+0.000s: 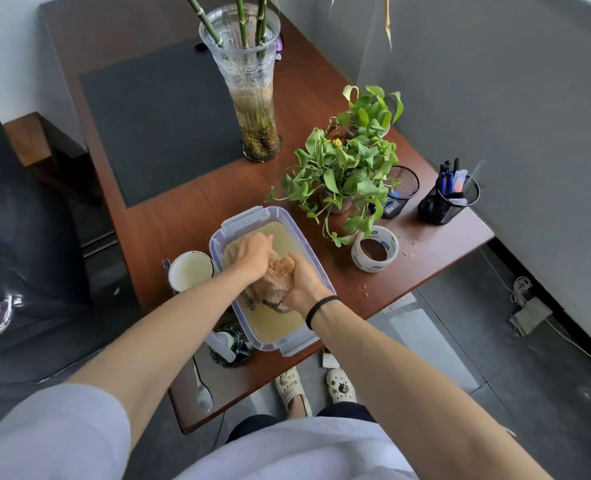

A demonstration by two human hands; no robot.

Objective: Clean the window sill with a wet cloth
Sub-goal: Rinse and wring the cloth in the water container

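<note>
The reddish-brown wooden tabletop (190, 216) is smooth with a soft sheen, and its dark grey inset mat (159, 123) at 11 o'clock is matt. The tall clear glass vase (252, 81) is ribbed and glossy. The clear rectangular plastic tub (289, 221) is smooth and holds a rough beige nubby cloth (280, 275). At 3 o'clock stands a black metal-mesh pen cup (448, 206).

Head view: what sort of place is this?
Most likely an office or home-study corner: a wooden desk with a dark desk mat, a mesh pen holder full of pens, and a tape roll.
</note>
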